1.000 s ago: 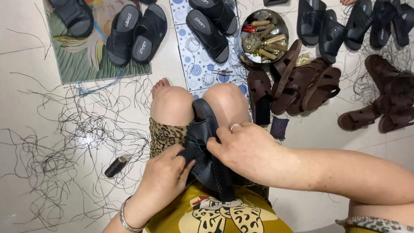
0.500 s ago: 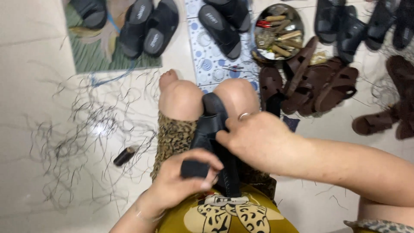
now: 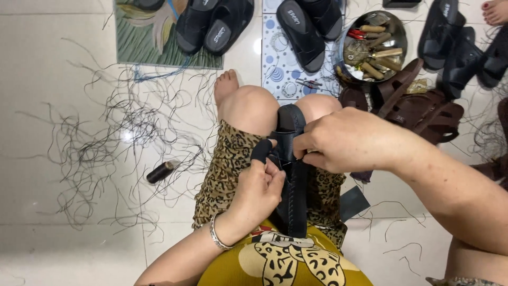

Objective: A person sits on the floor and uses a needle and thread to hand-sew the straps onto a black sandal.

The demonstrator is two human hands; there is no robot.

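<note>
A black sandal [image 3: 292, 175] stands on edge between my knees, its sole pointing away from me. My left hand [image 3: 257, 191] grips the black strap at the sandal's left side, fingers closed on it. My right hand [image 3: 346, 140] pinches the sandal's edge from the right, thumb and fingers closed; a thin thread seems to run between the two hands. A bracelet sits on my left wrist.
Cut black threads [image 3: 106, 137] litter the white tiles at left, with a dark thread spool [image 3: 160, 172]. A metal bowl of tools [image 3: 372, 45] sits ahead. Black sandals [image 3: 217, 24] lie on mats; brown sandals [image 3: 418, 108] pile at right. Another person's toes [image 3: 496, 10] show top right.
The view has shifted. The sandal has turned upright between my knees, and my left hand has moved up from its lower end to the strap near my right hand.
</note>
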